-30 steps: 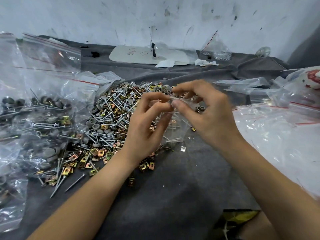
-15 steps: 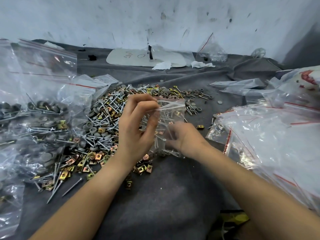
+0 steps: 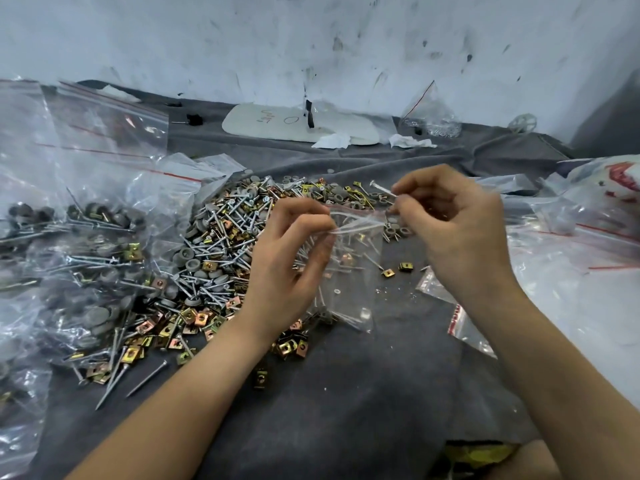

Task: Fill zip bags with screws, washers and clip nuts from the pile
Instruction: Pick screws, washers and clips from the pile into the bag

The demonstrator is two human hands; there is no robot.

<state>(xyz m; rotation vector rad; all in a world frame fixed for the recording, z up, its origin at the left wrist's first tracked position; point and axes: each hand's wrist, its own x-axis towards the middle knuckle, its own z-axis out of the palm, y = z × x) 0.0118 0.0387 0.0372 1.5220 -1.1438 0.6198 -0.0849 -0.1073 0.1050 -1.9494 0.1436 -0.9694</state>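
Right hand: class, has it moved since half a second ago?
Yes. The right hand has gone from left of the loose clip nuts on the cloth to right of and beyond them, pinching a screw at the bag mouth.

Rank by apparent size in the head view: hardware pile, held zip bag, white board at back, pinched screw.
1. hardware pile
2. zip bag and white board: they look alike in area, and the board lies farther back, so unranked
3. screw

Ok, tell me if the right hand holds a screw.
Yes, the right hand pinches a silver metal screw near the mouth of the clear plastic zip bag.
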